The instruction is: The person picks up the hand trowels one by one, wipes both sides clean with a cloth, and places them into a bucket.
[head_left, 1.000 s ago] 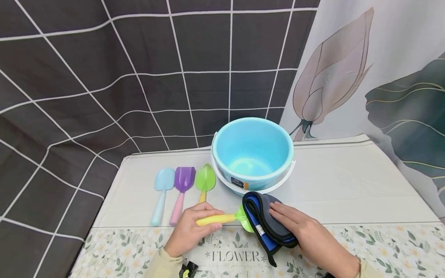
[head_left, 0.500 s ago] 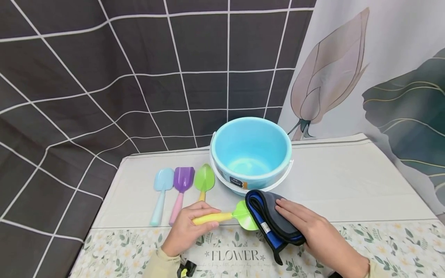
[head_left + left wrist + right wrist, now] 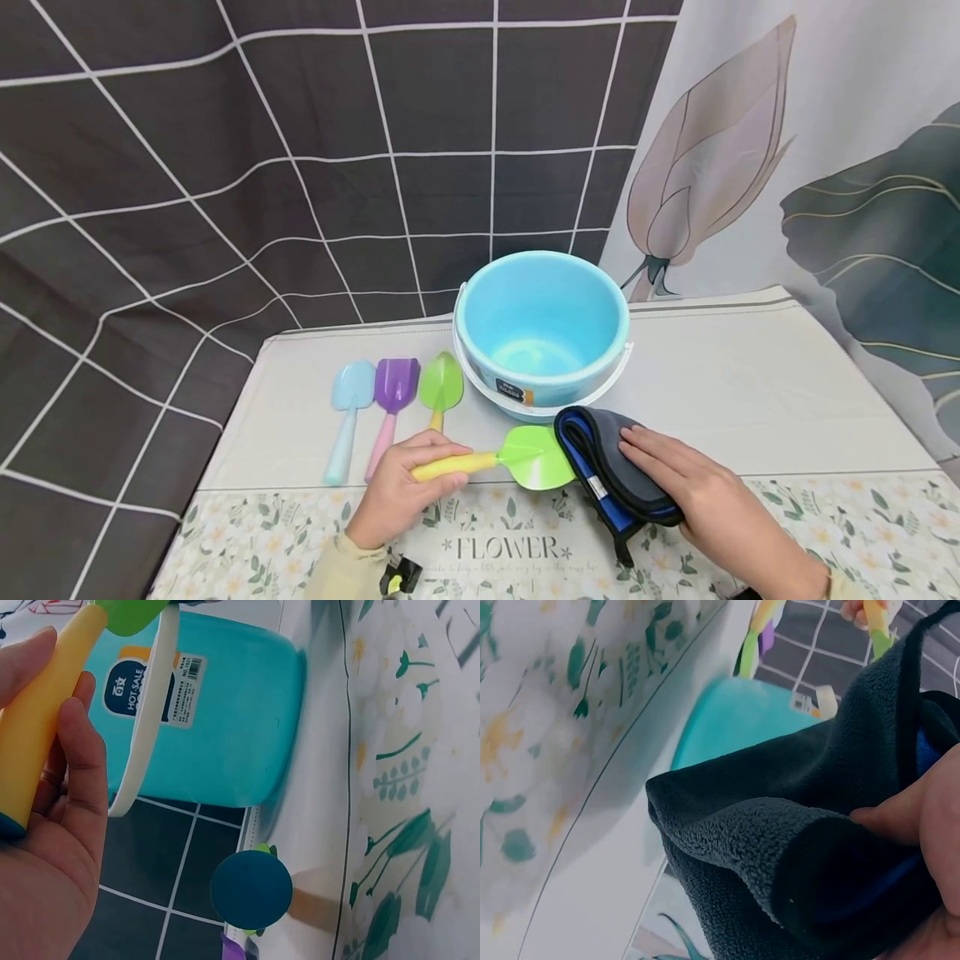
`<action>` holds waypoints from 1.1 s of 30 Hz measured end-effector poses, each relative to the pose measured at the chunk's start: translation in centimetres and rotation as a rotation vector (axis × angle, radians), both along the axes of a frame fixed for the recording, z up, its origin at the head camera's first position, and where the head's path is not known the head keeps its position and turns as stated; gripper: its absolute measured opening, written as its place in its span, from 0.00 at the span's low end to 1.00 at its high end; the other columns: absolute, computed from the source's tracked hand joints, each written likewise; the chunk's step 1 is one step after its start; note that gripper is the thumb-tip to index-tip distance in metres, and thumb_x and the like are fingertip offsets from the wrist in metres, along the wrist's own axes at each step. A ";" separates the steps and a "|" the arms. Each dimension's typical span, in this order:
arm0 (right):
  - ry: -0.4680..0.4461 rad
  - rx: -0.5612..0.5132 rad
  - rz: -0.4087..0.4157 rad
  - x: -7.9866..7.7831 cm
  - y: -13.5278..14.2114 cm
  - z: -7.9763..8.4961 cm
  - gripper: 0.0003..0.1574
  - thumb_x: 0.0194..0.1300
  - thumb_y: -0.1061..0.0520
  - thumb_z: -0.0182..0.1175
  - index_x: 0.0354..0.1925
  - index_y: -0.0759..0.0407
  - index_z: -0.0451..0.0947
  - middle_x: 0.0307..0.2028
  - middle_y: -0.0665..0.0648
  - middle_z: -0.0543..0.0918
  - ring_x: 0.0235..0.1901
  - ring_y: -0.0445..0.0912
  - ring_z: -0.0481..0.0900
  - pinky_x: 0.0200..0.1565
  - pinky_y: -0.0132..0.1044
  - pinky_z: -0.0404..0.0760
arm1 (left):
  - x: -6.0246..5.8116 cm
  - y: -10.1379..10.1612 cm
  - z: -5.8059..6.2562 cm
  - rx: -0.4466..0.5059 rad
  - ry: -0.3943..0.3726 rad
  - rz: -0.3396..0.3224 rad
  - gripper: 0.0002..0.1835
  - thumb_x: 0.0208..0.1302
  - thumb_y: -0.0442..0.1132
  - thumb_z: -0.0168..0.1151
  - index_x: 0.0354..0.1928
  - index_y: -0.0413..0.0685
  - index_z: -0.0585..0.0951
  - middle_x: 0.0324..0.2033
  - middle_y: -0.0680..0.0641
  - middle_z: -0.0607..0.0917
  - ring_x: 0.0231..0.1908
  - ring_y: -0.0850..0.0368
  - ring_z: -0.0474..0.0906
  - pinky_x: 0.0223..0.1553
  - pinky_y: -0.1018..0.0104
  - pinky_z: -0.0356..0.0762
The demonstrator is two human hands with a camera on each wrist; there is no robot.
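Observation:
My left hand grips the yellow handle of a toy shovel with a bright green blade, held sideways in front of the bucket. In the left wrist view, fingers and thumb wrap the yellow handle. My right hand holds a folded grey and blue towel with black edging; in the right wrist view its thumb presses into the folds of the towel. The towel's left edge meets the tip of the green blade and overlaps it in the head view.
A light blue bucket with a white handle stands behind the hands. To its left lie three more toy shovels in a row: a light blue one, a purple one with a pink handle and a green one. Dark grid-patterned cloth hangs behind.
The towel and right hand have slid to the right along the blade, uncovering most of the green blade. The left hand with the shovel has shifted slightly left.

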State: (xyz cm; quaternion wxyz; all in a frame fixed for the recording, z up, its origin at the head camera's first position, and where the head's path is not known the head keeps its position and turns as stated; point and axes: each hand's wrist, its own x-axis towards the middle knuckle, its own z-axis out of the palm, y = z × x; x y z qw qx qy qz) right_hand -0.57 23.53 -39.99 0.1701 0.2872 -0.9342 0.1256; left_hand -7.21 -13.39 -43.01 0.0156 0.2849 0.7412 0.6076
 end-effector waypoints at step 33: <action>0.132 -0.207 0.242 -0.6 -5.1 2.5 0.33 0.81 0.51 0.29 0.68 0.62 0.71 0.68 0.61 0.72 0.67 0.52 0.70 0.70 0.27 0.56 | -0.6 2.1 -0.2 -0.055 -0.019 -0.038 0.15 0.60 0.37 0.73 0.48 0.42 0.88 0.39 0.50 0.86 0.35 0.60 0.80 0.36 0.66 0.82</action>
